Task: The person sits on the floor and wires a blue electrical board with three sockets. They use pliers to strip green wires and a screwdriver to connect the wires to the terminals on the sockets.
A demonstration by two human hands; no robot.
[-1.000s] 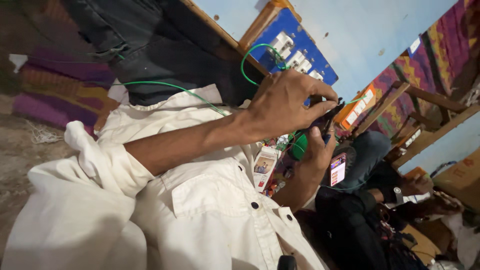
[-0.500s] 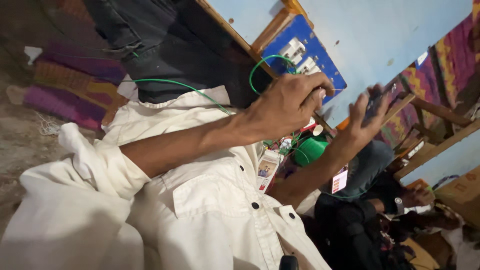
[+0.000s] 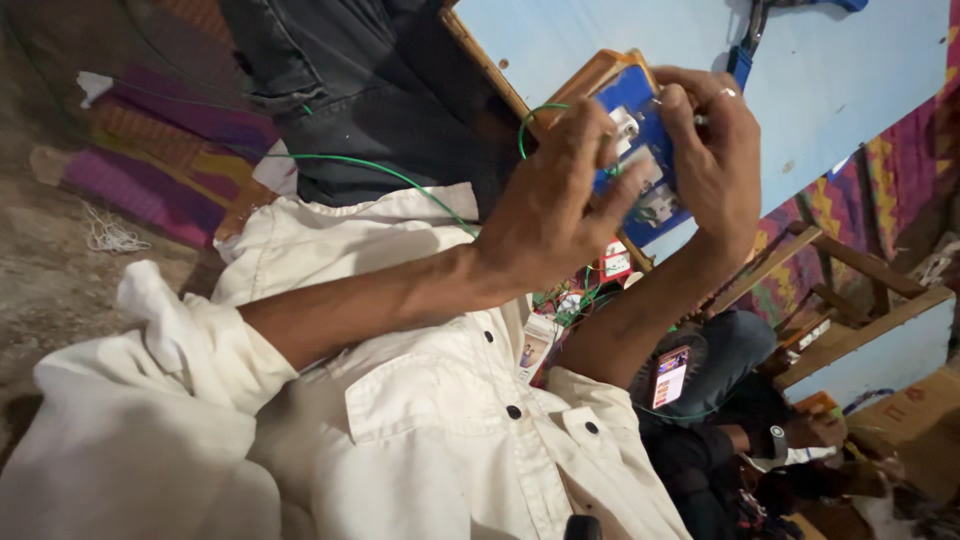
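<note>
A single camera sits on the person's head, tilted hard so the room leans. It looks down and forward along the white shirt (image 3: 420, 420) and both forearms, very near them. The left hand (image 3: 555, 205) and right hand (image 3: 715, 150) fill the upper middle, raised before a blue board (image 3: 640, 130).

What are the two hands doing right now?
Left hand: fingers curled, pinching a small white part on the blue rectangular board with white sockets.
Right hand: closed around that board's far edge.
</note>
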